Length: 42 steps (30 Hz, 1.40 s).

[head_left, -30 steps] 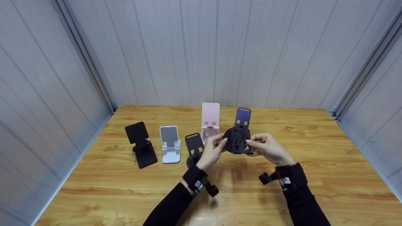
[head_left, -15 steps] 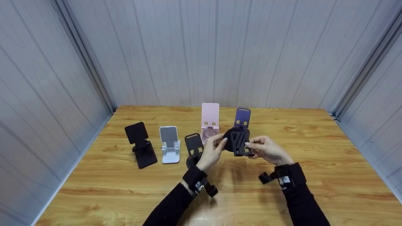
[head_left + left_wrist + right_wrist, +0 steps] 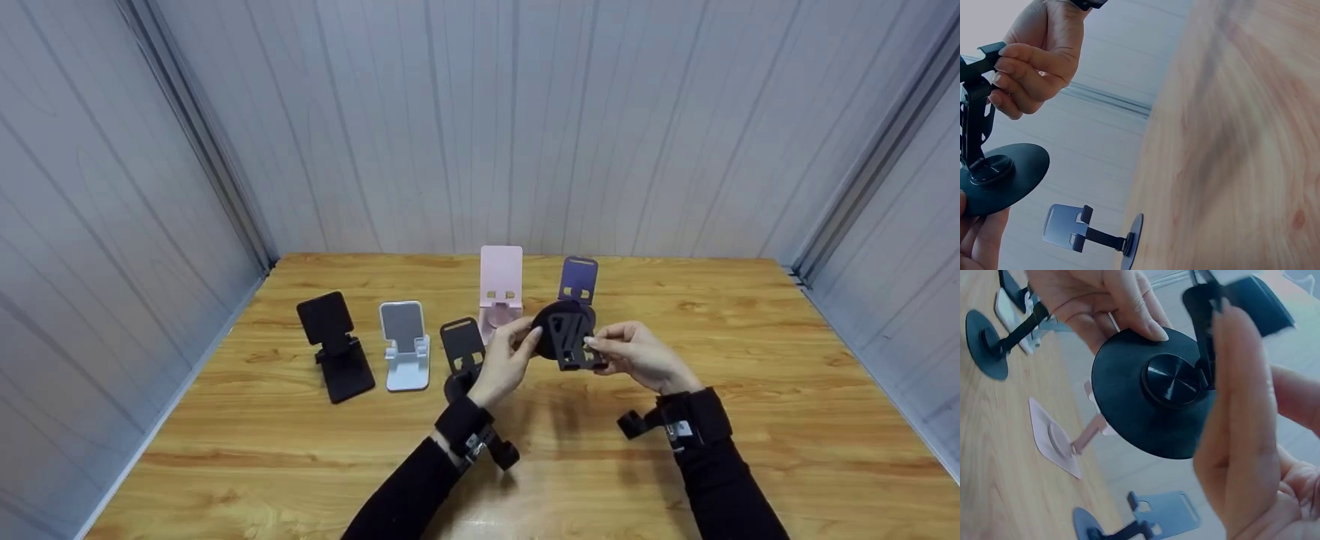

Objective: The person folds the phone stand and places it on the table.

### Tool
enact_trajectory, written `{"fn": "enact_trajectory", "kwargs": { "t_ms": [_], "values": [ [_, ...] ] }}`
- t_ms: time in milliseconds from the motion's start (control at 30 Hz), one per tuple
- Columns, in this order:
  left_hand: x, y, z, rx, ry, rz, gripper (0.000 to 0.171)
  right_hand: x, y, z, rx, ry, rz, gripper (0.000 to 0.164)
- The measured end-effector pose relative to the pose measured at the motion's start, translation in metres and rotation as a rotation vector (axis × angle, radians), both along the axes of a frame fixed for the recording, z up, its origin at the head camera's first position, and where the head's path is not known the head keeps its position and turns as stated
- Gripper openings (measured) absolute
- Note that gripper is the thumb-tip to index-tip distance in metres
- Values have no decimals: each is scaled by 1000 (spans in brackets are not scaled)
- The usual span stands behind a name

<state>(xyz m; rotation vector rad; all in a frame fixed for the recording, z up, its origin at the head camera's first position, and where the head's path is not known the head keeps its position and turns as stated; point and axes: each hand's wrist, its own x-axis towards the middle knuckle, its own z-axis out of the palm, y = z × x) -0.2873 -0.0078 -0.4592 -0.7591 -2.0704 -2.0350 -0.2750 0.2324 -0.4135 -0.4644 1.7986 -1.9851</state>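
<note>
A black folding phone stand [image 3: 572, 339] is held up above the table between both hands. My left hand [image 3: 511, 361] pinches the edge of its round base [image 3: 1123, 399], thumb on the flat face in the right wrist view. On the other side, my right hand [image 3: 643, 357] grips the slotted phone plate near its hooked lip [image 3: 991, 49]. The arm [image 3: 974, 121] between base and plate is partly unfolded, so the two stand apart at an angle. Behind the held stand is a purple phone stand [image 3: 579, 277], its lower part mostly hidden in the head view.
A pink phone stand [image 3: 501, 274] stands behind my left hand. Left of it are a dark phone stand [image 3: 463, 343] with a round base, a white one [image 3: 406, 345] and a black one [image 3: 335, 345]. Panelled walls enclose the wooden table [image 3: 300, 465].
The slotted plate has swung slightly down and right relative to the round base, uncovering more of the base. Both hands keep their grip and have barely moved.
</note>
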Motion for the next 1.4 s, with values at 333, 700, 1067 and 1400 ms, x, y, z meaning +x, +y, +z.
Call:
{"fn": "enact_trajectory", "kwargs": {
  "t_ms": [333,700,1067,1400],
  "values": [
    [2,0,8,44,-46,-21,25,11,-8,12,217,162,-300,44],
    [6,0,9,33,-75,-40,25,6,0,4,20,83,-91,59],
    [5,0,9,62,-173,-84,26,4,-1,3,32,53,-89,42],
    [7,-2,16,118,-345,-153,34,1,-3,1,56,63,-130,46]
  ]
}}
